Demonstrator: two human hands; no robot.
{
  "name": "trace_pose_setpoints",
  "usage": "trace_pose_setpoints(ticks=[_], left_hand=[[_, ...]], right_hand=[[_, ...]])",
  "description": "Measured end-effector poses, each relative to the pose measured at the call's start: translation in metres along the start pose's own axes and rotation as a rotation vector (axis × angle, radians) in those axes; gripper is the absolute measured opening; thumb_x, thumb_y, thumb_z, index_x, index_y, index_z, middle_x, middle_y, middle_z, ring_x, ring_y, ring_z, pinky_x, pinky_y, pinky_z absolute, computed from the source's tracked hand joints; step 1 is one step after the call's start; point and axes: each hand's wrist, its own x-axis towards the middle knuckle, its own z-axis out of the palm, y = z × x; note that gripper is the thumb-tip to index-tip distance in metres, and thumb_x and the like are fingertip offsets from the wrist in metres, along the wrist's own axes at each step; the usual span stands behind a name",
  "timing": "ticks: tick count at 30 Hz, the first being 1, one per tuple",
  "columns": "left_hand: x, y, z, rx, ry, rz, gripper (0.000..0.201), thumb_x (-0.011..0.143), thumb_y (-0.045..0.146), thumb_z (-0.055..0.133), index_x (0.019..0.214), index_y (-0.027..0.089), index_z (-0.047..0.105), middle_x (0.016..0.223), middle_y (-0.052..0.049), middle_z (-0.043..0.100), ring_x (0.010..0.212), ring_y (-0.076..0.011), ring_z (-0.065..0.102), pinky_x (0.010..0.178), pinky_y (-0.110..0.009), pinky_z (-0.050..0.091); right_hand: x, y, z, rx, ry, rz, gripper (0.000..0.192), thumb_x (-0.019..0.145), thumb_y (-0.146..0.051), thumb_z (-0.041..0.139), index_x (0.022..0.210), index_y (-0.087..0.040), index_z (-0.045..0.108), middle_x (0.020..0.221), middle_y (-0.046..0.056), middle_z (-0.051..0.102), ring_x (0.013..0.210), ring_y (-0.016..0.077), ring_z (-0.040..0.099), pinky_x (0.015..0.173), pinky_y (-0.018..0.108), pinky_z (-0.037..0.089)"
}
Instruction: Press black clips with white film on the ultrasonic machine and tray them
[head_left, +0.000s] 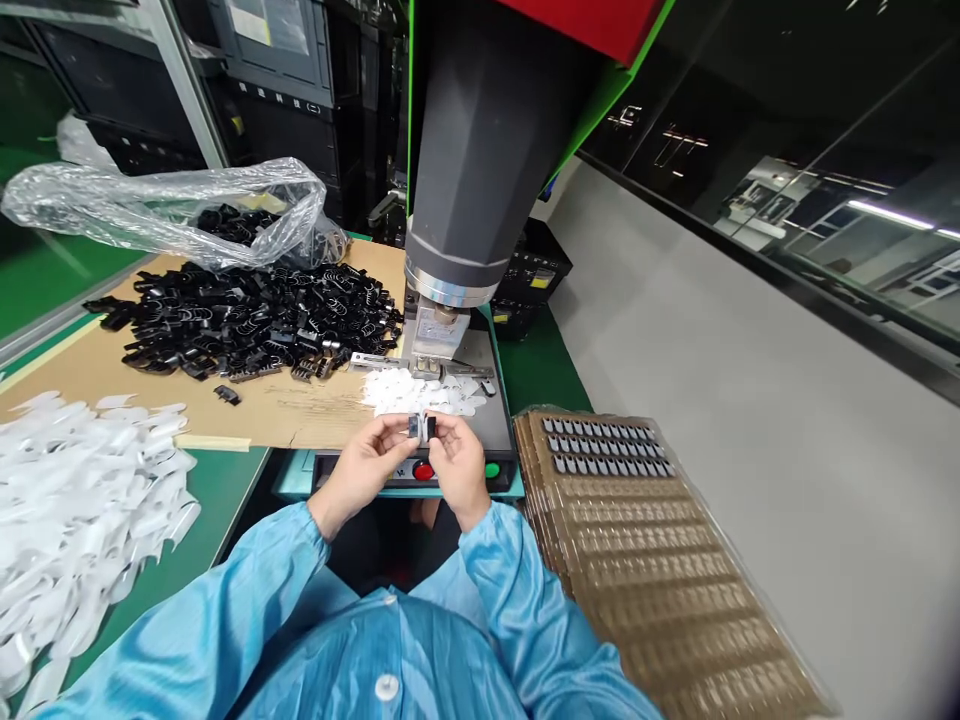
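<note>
In front of the press base, my left hand (360,468) pinches a small black plastic part (413,427) between thumb and fingers. My right hand (460,468) is closed on a second small black plastic part (430,428), close beside the first. Something pale shows between the two parts; whether they touch I cannot tell. Just beyond my fingertips lies a heap of white plastic pieces (420,392) on the press base (487,425). Below my hands are a red button (423,470) and a green button (492,470).
Black plastic parts (255,320) are heaped on cardboard (307,415), with a clear bag (150,210) behind. White strips (82,520) pile at left. The press head (472,150) hangs ahead. At right, stacked blister trays (637,560) hold rows of finished-looking parts (607,447).
</note>
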Motion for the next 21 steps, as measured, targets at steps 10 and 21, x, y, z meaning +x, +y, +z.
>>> trace_pose_setpoints(ticks=[10, 21], left_hand=[[-0.009, 0.005, 0.005, -0.096, -0.001, -0.024, 0.05, 0.076, 0.039, 0.096, 0.116, 0.018, 0.074, 0.09, -0.004, 0.078, 0.08, -0.0143, 0.071, 0.079, -0.027, 0.061], [-0.01, 0.01, -0.01, -0.601, -0.14, -0.304, 0.034, 0.094, 0.024, 0.08, 0.125, 0.015, 0.071, 0.128, -0.014, 0.077, 0.091, -0.0163, 0.078, 0.078, -0.024, 0.065]], right_hand=[[-0.006, 0.0, 0.0, 0.027, 0.036, 0.006, 0.034, 0.09, -0.029, 0.077, 0.123, -0.023, 0.07, 0.123, 0.009, 0.077, 0.117, 0.0249, 0.074, 0.11, 0.044, 0.059], [-0.008, -0.017, 0.0, 0.41, 0.061, 0.221, 0.04, 0.095, -0.031, 0.069, 0.134, -0.025, 0.066, 0.118, 0.006, 0.077, 0.094, 0.0188, 0.073, 0.085, 0.035, 0.06]])
